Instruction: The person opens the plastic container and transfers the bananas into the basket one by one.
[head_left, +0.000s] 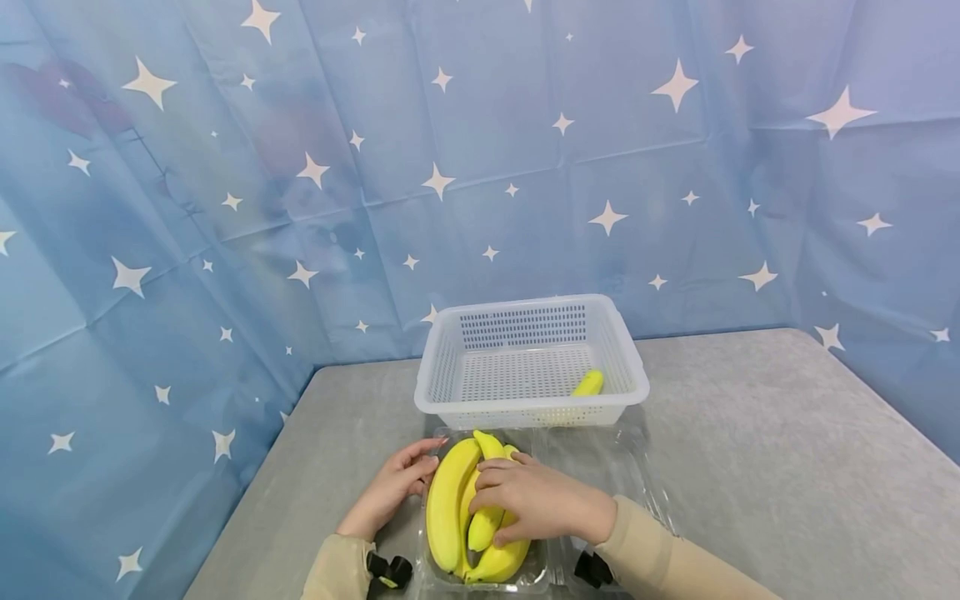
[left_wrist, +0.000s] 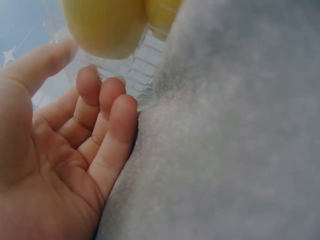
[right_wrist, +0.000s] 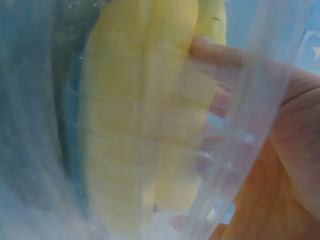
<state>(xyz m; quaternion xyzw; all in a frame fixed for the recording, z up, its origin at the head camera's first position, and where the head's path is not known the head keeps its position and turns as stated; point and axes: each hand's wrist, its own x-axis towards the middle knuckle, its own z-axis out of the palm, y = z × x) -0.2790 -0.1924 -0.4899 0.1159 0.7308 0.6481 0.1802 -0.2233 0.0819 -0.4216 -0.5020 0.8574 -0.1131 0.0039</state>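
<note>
Several yellow bananas (head_left: 448, 508) lie side by side in a clear plastic clamshell box (head_left: 542, 582) on the table. My right hand (head_left: 542, 500) reaches down over them and grips the banana (head_left: 483, 532) on top, thumb on its near side and fingers over it. Through the clear plastic, the right wrist view shows that hand's thumb (right_wrist: 220, 55) against a banana. Beside the box's left wall rests my left hand (head_left: 393, 487), its fingers loosely bent. In the left wrist view its fingertips (left_wrist: 122, 112) touch the outside of the plastic.
Behind the box stands a white perforated basket (head_left: 525, 403) with one banana (head_left: 589, 383) in its right front corner. The box's clear lid (head_left: 600, 454) lies opened to the right, under my right forearm. A blue star-patterned curtain (head_left: 480, 158) borders the grey table (head_left: 780, 433).
</note>
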